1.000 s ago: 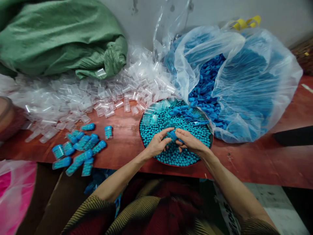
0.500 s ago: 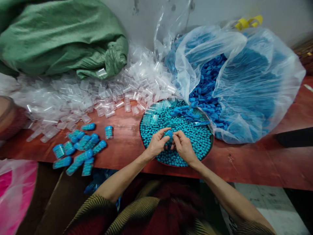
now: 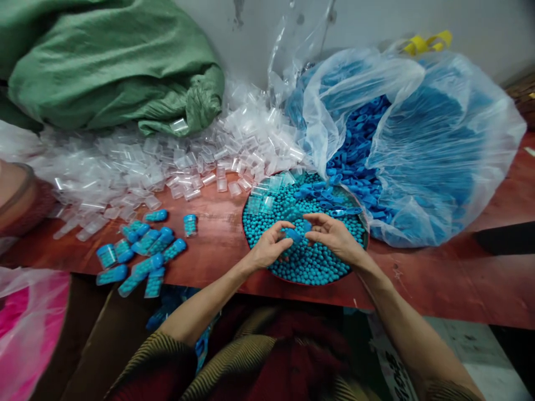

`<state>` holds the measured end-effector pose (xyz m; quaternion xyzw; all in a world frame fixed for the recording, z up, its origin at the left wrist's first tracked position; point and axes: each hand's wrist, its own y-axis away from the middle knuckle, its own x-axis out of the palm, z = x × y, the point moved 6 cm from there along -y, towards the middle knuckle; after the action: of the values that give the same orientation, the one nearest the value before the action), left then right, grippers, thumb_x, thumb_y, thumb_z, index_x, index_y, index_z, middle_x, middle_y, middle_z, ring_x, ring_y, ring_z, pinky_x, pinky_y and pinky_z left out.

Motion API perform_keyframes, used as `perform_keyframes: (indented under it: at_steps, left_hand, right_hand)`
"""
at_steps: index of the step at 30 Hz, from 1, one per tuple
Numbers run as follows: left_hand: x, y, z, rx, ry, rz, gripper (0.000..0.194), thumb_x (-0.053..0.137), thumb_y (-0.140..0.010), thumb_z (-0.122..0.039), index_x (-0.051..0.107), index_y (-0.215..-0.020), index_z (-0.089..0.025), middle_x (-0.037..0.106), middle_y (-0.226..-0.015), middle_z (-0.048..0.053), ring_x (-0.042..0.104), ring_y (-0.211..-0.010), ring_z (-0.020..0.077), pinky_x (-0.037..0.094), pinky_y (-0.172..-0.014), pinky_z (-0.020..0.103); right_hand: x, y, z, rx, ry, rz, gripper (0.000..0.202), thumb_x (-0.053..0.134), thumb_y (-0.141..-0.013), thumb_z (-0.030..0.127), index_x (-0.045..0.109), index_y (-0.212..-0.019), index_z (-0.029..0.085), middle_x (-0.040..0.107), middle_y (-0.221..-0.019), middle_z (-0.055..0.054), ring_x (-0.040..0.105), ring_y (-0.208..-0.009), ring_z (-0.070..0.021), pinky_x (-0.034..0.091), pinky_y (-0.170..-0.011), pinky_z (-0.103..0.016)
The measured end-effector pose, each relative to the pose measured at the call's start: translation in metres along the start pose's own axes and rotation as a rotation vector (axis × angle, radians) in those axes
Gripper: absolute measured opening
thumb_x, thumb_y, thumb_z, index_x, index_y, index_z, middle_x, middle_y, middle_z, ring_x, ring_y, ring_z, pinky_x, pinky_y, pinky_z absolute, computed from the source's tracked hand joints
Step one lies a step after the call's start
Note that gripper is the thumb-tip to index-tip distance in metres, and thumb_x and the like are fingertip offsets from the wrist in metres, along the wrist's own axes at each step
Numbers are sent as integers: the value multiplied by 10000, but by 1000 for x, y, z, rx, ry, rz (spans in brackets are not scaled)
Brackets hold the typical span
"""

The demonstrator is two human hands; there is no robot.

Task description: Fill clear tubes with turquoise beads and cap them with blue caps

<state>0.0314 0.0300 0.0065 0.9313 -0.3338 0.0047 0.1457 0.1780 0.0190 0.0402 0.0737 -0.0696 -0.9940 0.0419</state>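
A blue piece (image 3: 293, 235) sits above the round tray (image 3: 368, 236), which is full of turquoise beads (image 3: 320, 273) and stands close to the counter's near edge. The left hand (image 3: 270, 247) has it in a narrow grip between thumb and fingers. Just beside it, the right hand (image 3: 331, 236) holds its thumb and fingertips a little apart around a blurred blue bit (image 3: 307, 226); whether that grip is firm I cannot tell.

Only a thin strip of counter (image 3: 434, 284) lies between tray and near edge. To the tray's right, bare red surface runs along that edge. To its left is another open patch, then a cluster of filled jars (image 3: 147, 264), the lowest appearing to reach past the near edge. Behind, room is tight: clear containers (image 3: 200, 161) crowd the far side, some lying on the beads, and a plastic bag of blue parts (image 3: 418, 145) touches the tray's far right rim.

Half a second ago the right fingertips were up against the blue piece in the left grip; now a gap separates the hands. The jars lie as they did.
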Motion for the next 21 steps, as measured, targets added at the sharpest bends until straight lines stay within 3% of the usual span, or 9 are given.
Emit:
perform_keyframes:
  at_steps: [3, 6, 12, 15, 18, 21]
  left_hand:
    - [0, 3, 0, 11, 17, -52, 392, 551, -794, -358, 417, -1135, -220, 490, -704, -56, 472, -444, 53, 428, -426, 190]
    - [-4, 3, -5, 29, 37, -119, 399, 528, -810, -371, 385, -1151, -222, 504, -723, -48, 500, -437, 68, 396, -390, 186]
    - [-4, 0, -11, 121, 30, -157, 425, 525, -831, -357, 379, -1197, -199, 541, -749, -29, 474, -499, 67, 399, -468, 196]
    - [-4, 4, -15, 197, -73, -233, 501, 512, -844, -285, 349, -1308, -190, 504, -697, -39, 452, -562, 81, 417, -573, 221]
    - [1, 7, -21, 238, -145, -228, 506, 484, -844, -251, 370, -1333, -183, 512, -739, -18, 484, -652, 111, 437, -681, 264]
    - [4, 9, -26, 288, -122, -197, 463, 490, -824, -243, 418, -1276, -175, 547, -867, 15, 517, -774, 135, 431, -786, 287]
  right_hand:
    - [-1, 0, 8, -108, 75, -156, 250, 601, -766, 363, 639, -957, 208, 621, -786, -25, 585, -701, -164, 508, -692, -342]
    - [7, 5, 16, -257, 270, -201, 221, 544, -828, 337, 653, -976, 213, 645, -946, -60, 599, -869, -192, 490, -821, -359]
    - [33, 13, 2, -287, 555, -81, 606, 526, -848, 426, 376, -1376, 169, 598, -1189, -148, 615, -1012, -261, 521, -830, -418]
    - [44, 19, 0, -373, 797, -130, 829, 596, -791, 481, 242, -1432, 91, 471, -1327, -245, 522, -1175, -349, 496, -885, -485]
    - [50, 23, 4, -445, 934, -195, 894, 613, -779, 478, 176, -1441, 66, 435, -1338, -278, 540, -1146, -366, 521, -841, -483]
    - [52, 25, 9, -488, 983, -252, 827, 566, -806, 467, 192, -1424, 65, 508, -1243, -263, 630, -965, -322, 560, -693, -421]
